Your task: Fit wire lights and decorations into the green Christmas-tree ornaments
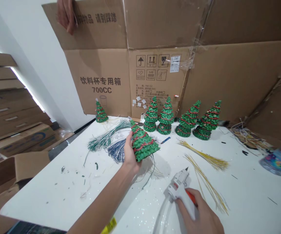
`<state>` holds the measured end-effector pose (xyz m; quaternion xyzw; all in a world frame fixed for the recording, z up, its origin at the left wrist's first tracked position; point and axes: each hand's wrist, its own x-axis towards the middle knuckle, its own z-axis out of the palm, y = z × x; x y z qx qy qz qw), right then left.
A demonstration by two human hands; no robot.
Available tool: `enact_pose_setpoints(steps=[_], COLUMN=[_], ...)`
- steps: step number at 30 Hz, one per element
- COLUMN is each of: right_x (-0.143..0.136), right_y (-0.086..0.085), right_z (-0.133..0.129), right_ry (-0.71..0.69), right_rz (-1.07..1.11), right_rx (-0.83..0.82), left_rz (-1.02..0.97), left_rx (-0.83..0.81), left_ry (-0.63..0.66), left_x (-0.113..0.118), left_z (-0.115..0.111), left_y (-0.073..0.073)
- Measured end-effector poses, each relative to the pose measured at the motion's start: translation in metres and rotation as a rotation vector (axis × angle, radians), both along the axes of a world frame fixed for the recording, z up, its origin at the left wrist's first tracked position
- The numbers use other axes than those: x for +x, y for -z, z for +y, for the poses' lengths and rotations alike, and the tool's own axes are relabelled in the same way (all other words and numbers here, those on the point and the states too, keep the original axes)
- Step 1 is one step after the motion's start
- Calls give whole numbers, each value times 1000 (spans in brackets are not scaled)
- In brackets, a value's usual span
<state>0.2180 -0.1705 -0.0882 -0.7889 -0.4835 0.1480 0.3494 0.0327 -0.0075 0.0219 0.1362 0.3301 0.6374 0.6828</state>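
Note:
Near the middle of the table, my left hand (131,152) grips a small green Christmas tree (142,143) with red garland, tilted with its top up and to the left. A thin dark green strand hangs below its base. My right hand (199,213) is wrapped round the handle of a white hot glue gun (179,185) with an orange trigger. Its dark nozzle points up and away, apart from the tree. Behind the held tree lie a bundle of green wires (108,136) and a bundle of dark blue wires (117,151).
Several finished-looking trees (166,117) stand at the back; one small tree (101,112) is at back left. Yellow wire bundles (208,157) lie right, near a plastic bottle (280,159). Cardboard (101,65) walls the rear, with another person's hand (66,14) on top. An open box (16,175) sits left.

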Motion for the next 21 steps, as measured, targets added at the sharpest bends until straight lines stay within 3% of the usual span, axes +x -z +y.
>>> enact_pose_setpoints(steps=[8,13,21], right_x=[-6,7,-7], right_y=[15,17,15], right_z=[10,18,19], right_ry=[-1,59,32], right_rz=[-158,-90,-230], right_rx=[58,-35,78], left_rz=[-74,-153,-206], left_rx=[-72,-98,-100], left_ry=[22,55,107], left_x=[-2,-1,0], left_z=[4,5,4], left_y=[2,3,4])
